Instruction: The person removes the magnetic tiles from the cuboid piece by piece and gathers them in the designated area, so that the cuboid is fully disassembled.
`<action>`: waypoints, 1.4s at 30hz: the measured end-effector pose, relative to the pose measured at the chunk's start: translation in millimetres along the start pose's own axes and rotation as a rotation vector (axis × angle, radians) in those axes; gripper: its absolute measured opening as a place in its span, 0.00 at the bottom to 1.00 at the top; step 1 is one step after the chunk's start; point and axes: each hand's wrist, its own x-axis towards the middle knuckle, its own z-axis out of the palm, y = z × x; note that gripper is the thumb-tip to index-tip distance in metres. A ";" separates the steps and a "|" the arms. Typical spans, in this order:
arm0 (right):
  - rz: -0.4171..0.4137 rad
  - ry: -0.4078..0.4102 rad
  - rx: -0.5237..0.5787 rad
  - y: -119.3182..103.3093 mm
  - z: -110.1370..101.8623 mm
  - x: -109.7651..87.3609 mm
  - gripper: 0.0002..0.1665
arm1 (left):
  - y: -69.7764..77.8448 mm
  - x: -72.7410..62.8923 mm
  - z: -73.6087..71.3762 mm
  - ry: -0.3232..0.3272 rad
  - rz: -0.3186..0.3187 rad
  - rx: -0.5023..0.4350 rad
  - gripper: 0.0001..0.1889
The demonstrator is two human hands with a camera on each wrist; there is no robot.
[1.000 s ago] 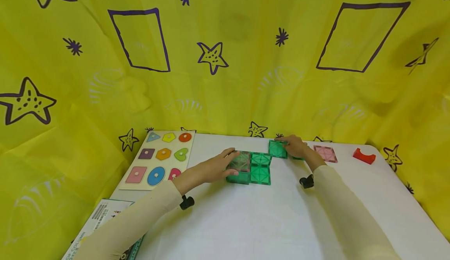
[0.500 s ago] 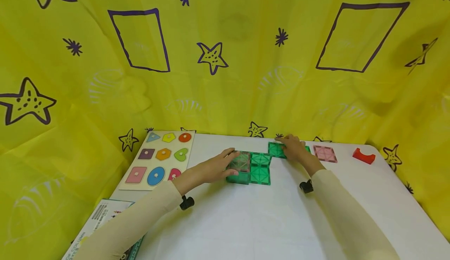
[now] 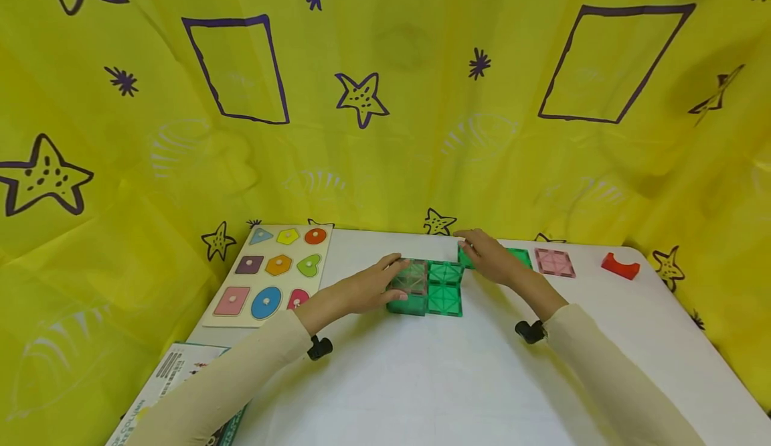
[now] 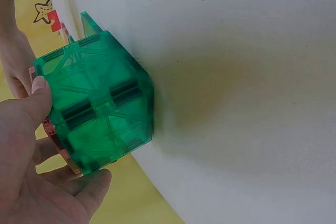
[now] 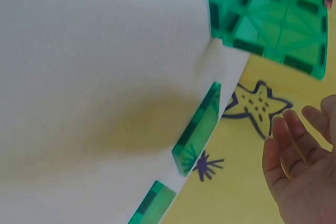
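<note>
One green-and-pink tile block [image 3: 435, 290] is gripped by the left hand [image 3: 364, 288]; the printed cover [image 3: 181, 369] left of it is blurred. Two green tiles [image 3: 519, 256] are seen beside the right hand [image 3: 495, 260] — fingers relaxed.

Green lettering [image 3: 134, 419] on a printed cover [image 3: 188, 364], lower left, blurred, no words readable

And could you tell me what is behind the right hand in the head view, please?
Two green tiles show partly, one either side of the right hand, with the yellow curtain beyond; whatever lies directly behind the hand is covered.
</note>
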 end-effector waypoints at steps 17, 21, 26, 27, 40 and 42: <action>-0.390 0.205 -0.397 -13.2 25.4 -22.4 0.18 | -2.1 1.3 -1.5 -0.001 -0.001 0.011 0.40; -0.435 0.214 -0.404 -10.4 25.4 -23.4 0.22 | -2.0 0.8 -1.6 0.000 0.006 0.014 0.40; -0.448 0.195 -0.417 -9.5 26.8 -24.6 0.26 | -1.9 0.3 -1.2 0.001 0.015 0.023 0.40; -0.449 0.191 -0.415 -9.7 27.0 -24.6 0.26 | -1.9 0.3 -1.0 0.002 0.016 0.023 0.40; -0.559 0.201 -0.467 -8.5 30.2 -25.8 0.35 | -2.3 0.5 0.1 0.004 0.011 0.008 0.39; -0.554 0.194 -0.470 -9.1 30.1 -26.7 0.35 | -2.1 0.3 -0.4 0.005 0.013 0.010 0.39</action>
